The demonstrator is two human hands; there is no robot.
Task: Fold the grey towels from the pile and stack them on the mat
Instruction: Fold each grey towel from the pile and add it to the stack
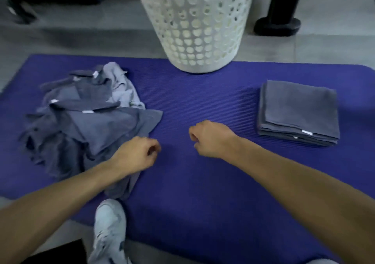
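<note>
Mat (203,182): purple, ribbed, spread on the floor; every place below is given from it.
Pile (87,117): loose grey towels heaped on the mat's left part, crumpled and overlapping, small white tags showing.
Stack (298,111): several folded grey towels, squared up, on the mat's right part, well apart from the pile.
Basket (194,26): white, full of holes, standing at the mat's far edge, between pile and stack.
Left hand (136,154): over the mat at the pile's near right edge, fingers curled; I cannot tell whether it pinches cloth or grasps nothing.
Right hand (211,137): over the bare middle of the mat, clenched loosely, nothing in it.
Shoe (110,233): pale, at the mat's near edge.
Handling: the towels look light, soft and limp; they will sag and drag their neighbours along.
Where to take hold: probably the top towel's free corner pointing toward the mat's middle, then a second corner on the same edge.
</note>
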